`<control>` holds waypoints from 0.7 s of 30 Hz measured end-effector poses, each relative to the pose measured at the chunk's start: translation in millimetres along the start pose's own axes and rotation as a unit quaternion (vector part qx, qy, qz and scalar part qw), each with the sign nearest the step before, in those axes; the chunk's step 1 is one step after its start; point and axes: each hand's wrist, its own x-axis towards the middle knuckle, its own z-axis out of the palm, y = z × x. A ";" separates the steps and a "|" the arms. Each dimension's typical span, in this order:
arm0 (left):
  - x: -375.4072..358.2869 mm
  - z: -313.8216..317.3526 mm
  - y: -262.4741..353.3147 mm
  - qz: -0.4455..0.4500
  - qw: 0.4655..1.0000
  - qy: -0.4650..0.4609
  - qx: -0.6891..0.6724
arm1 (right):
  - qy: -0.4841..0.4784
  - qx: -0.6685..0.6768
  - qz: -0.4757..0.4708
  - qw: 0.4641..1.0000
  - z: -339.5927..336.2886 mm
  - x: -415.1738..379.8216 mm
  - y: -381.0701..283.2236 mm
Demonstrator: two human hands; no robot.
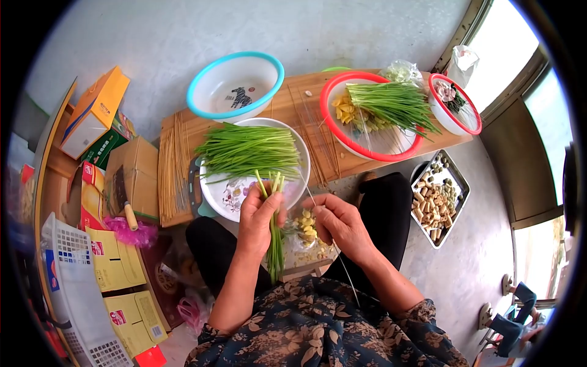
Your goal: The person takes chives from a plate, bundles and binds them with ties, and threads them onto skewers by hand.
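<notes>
My left hand (pixel 260 220) is closed around a small bunch of long green chives (pixel 276 254), pale cut ends up and green ends hanging down. To its right, my right hand (pixel 341 225) pinches a thin skewer (pixel 347 274), which slants from the plate's edge down towards my lap. Behind both hands, a white plate (pixel 211 202) on the wooden table bears a pile of chives (pixel 251 150). Several bare skewers (pixel 176 165) lie to the left of that plate. Between my knees, below the hands, are yellowish pieces (pixel 307 226) in clear plastic.
A blue-rimmed basin (pixel 269 101) stands behind the plate. On the right are a red-rimmed basin (pixel 403 150) with chives and yellow pieces, a smaller red-rimmed bowl (pixel 449 125), and a metal tray (pixel 435 243) of skewered food. Cardboard boxes (pixel 137 171) and a knife (pixel 129 215) are left.
</notes>
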 end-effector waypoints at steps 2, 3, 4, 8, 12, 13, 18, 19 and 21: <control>0.3 -1.8 0.7 -0.001 1.000 0.002 -0.022 | -0.002 -0.004 0.011 1.000 2.2 -5.8 -1.3; 0.4 -2.5 0.7 -0.002 1.000 0.002 -0.022 | -0.010 -0.017 0.016 1.000 3.0 -8.2 -2.1; 0.4 -3.2 0.7 -0.007 1.000 0.002 -0.026 | -0.017 -0.030 0.020 0.999 3.7 -9.9 -3.3; 1.3 1.1 2.0 -0.008 0.998 0.012 -0.059 | -0.019 -0.035 0.022 0.999 6.6 -13.7 -9.1; 1.3 2.8 4.2 -0.016 0.998 0.007 -0.067 | -0.013 -0.038 0.029 0.999 7.5 -14.5 -13.4; 1.4 2.3 3.8 -0.014 0.998 0.004 -0.063 | -0.014 -0.042 0.030 0.999 7.4 -14.5 -14.2; 1.2 1.5 3.4 -0.013 0.999 0.001 -0.053 | -0.018 -0.043 0.029 0.998 6.6 -14.2 -13.9; 0.8 1.3 3.5 -0.014 0.998 -0.005 -0.055 | -0.019 -0.043 0.030 0.998 6.4 -14.3 -14.0; 0.7 1.1 3.5 -0.016 0.998 -0.010 -0.057 | -0.020 -0.047 0.026 0.998 5.7 -14.0 -12.7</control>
